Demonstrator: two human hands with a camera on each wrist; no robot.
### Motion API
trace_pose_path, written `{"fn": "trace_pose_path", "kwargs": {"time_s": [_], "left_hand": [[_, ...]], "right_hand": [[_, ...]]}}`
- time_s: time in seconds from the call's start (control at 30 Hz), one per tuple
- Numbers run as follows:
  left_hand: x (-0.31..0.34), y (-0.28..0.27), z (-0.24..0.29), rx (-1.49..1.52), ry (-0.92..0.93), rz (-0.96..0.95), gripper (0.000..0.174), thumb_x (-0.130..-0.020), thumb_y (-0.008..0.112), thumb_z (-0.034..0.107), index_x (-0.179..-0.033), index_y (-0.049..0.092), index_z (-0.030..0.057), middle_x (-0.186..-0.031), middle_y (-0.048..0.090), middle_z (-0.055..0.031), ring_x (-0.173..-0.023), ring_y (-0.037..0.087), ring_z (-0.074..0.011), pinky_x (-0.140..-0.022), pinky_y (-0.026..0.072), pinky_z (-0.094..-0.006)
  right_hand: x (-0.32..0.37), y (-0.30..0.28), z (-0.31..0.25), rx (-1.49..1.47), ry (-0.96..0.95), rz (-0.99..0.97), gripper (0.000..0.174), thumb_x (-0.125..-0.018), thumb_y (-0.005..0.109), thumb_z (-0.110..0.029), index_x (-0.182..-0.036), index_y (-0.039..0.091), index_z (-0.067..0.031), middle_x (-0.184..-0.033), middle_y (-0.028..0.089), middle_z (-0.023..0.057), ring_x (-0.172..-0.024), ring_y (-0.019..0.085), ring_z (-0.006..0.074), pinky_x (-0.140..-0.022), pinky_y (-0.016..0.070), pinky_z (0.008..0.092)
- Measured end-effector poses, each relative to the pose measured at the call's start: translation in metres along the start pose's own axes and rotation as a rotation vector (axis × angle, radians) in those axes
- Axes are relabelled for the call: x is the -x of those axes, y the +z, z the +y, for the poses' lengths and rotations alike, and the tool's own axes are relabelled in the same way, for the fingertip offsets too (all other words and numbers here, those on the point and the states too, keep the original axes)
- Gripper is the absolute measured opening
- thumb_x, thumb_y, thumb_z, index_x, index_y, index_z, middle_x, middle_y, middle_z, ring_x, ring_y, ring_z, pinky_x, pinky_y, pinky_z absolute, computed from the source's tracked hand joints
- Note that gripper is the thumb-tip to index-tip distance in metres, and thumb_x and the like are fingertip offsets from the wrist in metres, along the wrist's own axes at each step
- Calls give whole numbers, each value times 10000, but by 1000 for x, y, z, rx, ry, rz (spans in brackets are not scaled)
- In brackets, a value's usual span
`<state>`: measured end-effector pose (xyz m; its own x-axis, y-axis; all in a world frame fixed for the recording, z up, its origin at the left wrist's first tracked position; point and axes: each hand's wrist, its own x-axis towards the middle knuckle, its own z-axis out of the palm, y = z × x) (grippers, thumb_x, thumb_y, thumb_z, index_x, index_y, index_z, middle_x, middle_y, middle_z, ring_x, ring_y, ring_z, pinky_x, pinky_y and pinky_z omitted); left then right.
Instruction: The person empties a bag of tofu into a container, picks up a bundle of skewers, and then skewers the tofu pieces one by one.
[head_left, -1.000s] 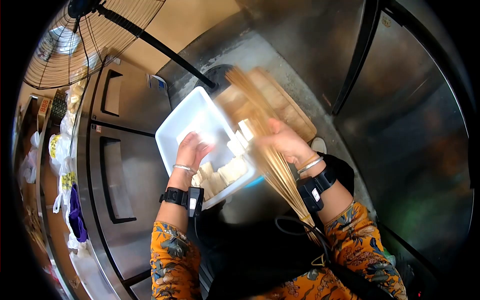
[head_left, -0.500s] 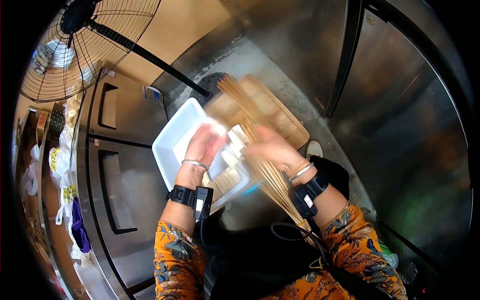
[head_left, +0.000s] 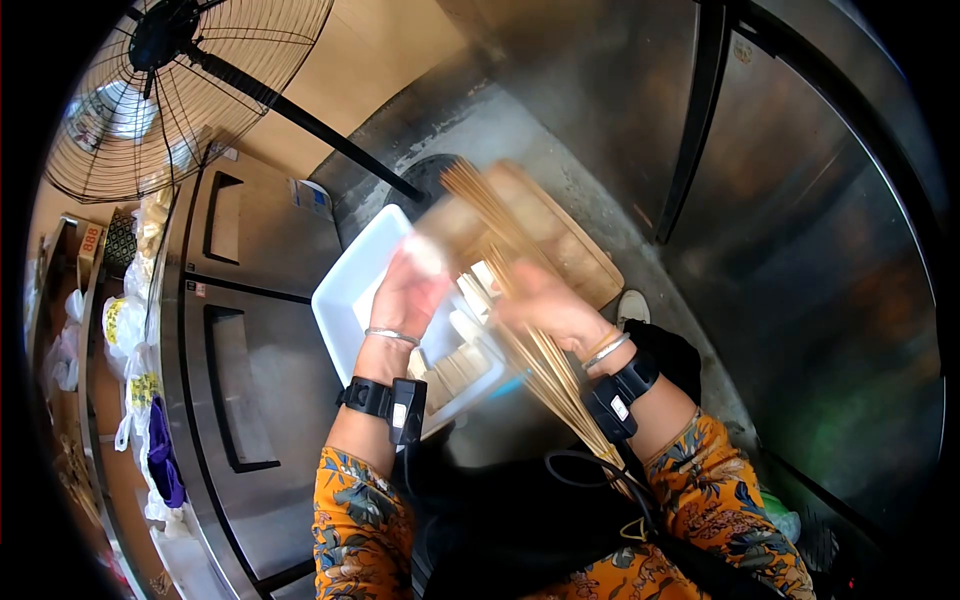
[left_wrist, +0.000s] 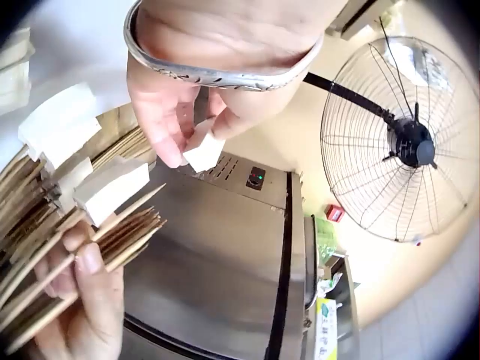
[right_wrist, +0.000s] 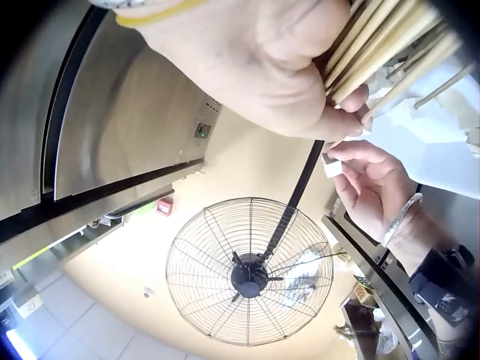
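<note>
The left hand (head_left: pixel 408 292) pinches a small white block, seen clearly in the left wrist view as a white block (left_wrist: pixel 204 147) between thumb and fingers. A bundle of thin wooden skewers (head_left: pixel 562 385) is gripped by the right hand (head_left: pixel 556 312); several white pieces (left_wrist: pixel 112 191) sit on skewers in the left wrist view. In the right wrist view the block (right_wrist: pixel 331 166) is close to a skewer point beside the right thumb. Below the hands, a white tub (head_left: pixel 345 290) contains pale blocks (head_left: pixel 455 375). The head view is blurred around both hands.
A wooden board (head_left: pixel 580 250) lies beyond the skewers. A black-poled fan (head_left: pixel 165 35) stands at the upper left. Steel cabinets (head_left: pixel 250 370) line the left and a large steel door (head_left: pixel 800 250) the right. A shoe (head_left: pixel 633 308) shows near the board.
From over the tub, the left hand has moved right and up, nearer the skewers, with a white piece in its fingers. The right hand still holds the bundle.
</note>
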<state>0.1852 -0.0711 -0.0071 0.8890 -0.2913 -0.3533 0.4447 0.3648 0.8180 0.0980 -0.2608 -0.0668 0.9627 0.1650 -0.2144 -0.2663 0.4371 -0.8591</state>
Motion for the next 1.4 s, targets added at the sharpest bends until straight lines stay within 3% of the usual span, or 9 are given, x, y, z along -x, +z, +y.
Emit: {"fn": "trace_pose_path", "kwargs": {"time_s": [0.13, 0.4, 0.43, 0.5, 0.7, 0.8, 1.03, 1.13, 1.4], "left_hand": [[-2, -2, 1, 99, -57, -38, 325, -918, 516, 103, -1241, 505, 67, -1055, 621, -114, -824, 605, -152, -733, 524, -249], [1, -9, 13, -581, 21, 84, 238, -886, 581, 68, -1121, 555, 35, -907, 634, -47, -725, 570, -82, -651, 492, -183], [0, -12, 13, -628, 49, 78, 226, -879, 589, 52, -1103, 562, 34, -888, 631, -38, -720, 567, -74, -644, 489, -174], [4, -10, 15, -550, 73, 67, 223, -866, 602, 29, -1086, 568, 30, -876, 625, -29, -722, 565, -68, -636, 486, -165], [6, -14, 12, -301, 144, 21, 245, -855, 615, 15, -1095, 567, 25, -902, 610, -46, -764, 570, -99, -678, 496, -191], [1, -19, 8, -129, 88, -2, 272, -867, 610, 37, -1132, 550, 31, -941, 600, -71, -814, 570, -137, -722, 502, -237], [-2, -21, 4, 207, -112, -115, 278, -905, 573, 193, -1158, 547, 83, -1070, 602, -57, -865, 589, -150, -714, 509, -275], [-5, -23, 2, 287, -133, -127, 369, -924, 549, 252, -1217, 506, 32, -951, 589, -100, -840, 557, -193, -741, 489, -285], [-4, -11, 9, -46, -77, -82, 423, -877, 507, 62, -1294, 449, 29, -952, 608, -122, -792, 597, -200, -736, 519, -312]], "right_hand": [[-2, -3, 4, 23, 9, -30, 454, -777, 685, -57, -1177, 481, 4, -985, 565, 35, -785, 542, 76, -604, 449, 205], [-4, -9, -2, 88, 52, -34, 741, -755, 720, -85, -1345, 305, 85, -1144, 546, 129, -915, 566, 124, -696, 490, 226], [-4, -9, -1, 106, 23, -30, 602, -764, 697, -120, -1227, 363, 69, -1081, 531, 115, -882, 554, 127, -688, 488, 241], [-3, -8, 0, 143, -34, -21, 354, -783, 652, -190, -993, 478, 36, -957, 502, 86, -816, 530, 132, -671, 482, 271], [-2, -3, -2, 172, -26, -1, 339, -768, 666, -187, -951, 485, 34, -926, 501, 78, -792, 537, 128, -653, 482, 265], [-8, -6, 5, 105, 23, -55, 543, -767, 694, -84, -1244, 454, 14, -1026, 570, 60, -813, 556, 88, -625, 471, 207], [-3, -1, 3, 107, -11, -44, 380, -771, 676, -77, -1114, 520, -32, -902, 550, 1, -730, 518, 51, -575, 433, 194], [-2, 1, 1, 99, -17, -54, 372, -773, 675, -79, -1109, 521, -35, -897, 548, -5, -731, 515, 48, -575, 429, 192], [3, 4, -8, -11, 1, -108, 428, -774, 679, -64, -1167, 513, -23, -948, 562, 11, -788, 538, 60, -632, 449, 192]]}}
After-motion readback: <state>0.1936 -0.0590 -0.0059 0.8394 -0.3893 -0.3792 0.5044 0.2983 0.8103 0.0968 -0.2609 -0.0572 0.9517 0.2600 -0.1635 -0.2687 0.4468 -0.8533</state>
